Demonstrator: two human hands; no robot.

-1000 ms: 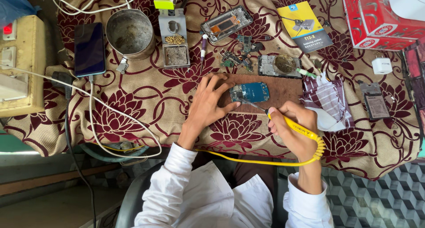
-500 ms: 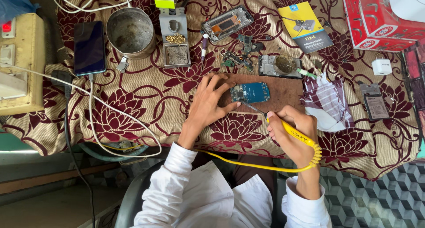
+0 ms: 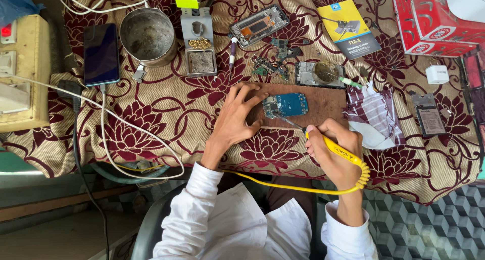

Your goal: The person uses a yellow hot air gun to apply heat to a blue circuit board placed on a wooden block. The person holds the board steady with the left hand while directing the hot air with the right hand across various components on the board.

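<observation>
- Left hand (image 3: 236, 119) lies flat, fingers spread, pinning the wooden board (image 3: 323, 102).
- Right hand (image 3: 333, 151) grips the yellow soldering iron (image 3: 339, 153), tip at the blue circuit board (image 3: 286, 104).
- Soldering underway; next calls for a steady tip.

Even, soft daylight covers my work surface; no hard shadows, only faint ones under my left hand (image 3: 233, 119) and right hand (image 3: 333, 151). Mild glare sits on the dark phone (image 3: 101, 54). Focus is sharp centrally; the corners show slight wide-angle stretch.
</observation>
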